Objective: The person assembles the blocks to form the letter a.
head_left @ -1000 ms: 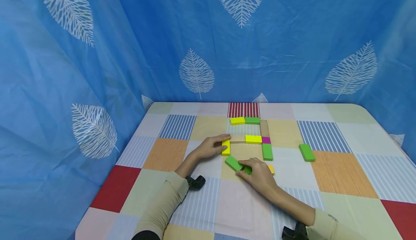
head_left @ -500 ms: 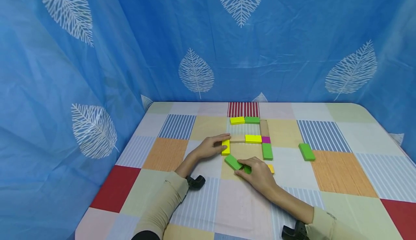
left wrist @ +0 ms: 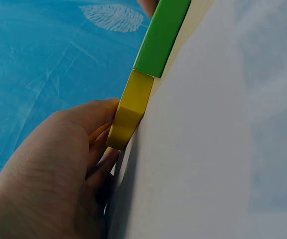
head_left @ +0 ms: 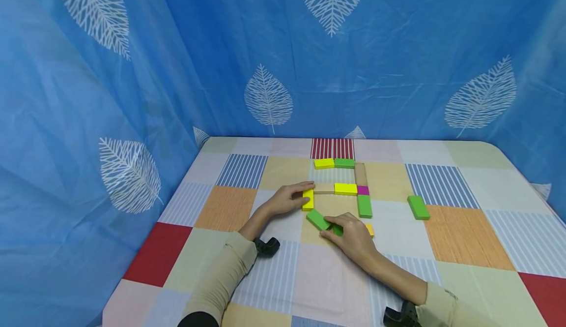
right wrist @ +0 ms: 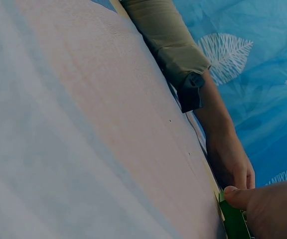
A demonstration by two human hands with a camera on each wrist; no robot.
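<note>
My left hand [head_left: 287, 200] pinches a yellow block [head_left: 308, 201] at the left end of a block outline on the table. In the left wrist view this yellow block [left wrist: 131, 102] meets the end of a green block [left wrist: 162, 40]. My right hand [head_left: 352, 237] holds a green block [head_left: 338, 230] between thumb and fingers, partly covered by them. A slanted green block [head_left: 318, 220] lies between the two hands, close to the yellow one. Behind my right fingers, an orange-yellow block [head_left: 369, 229] is half hidden. The right wrist view shows my right thumb on a green block [right wrist: 234, 220].
Further along the outline lie a wooden block [head_left: 324, 189], a yellow block [head_left: 345, 189], a magenta block [head_left: 362, 190], a green block [head_left: 364, 206] and an upright-running wooden block [head_left: 360, 174]. Yellow [head_left: 324, 163] and green blocks [head_left: 344, 163] sit behind. One green block [head_left: 418, 207] lies apart, right.
</note>
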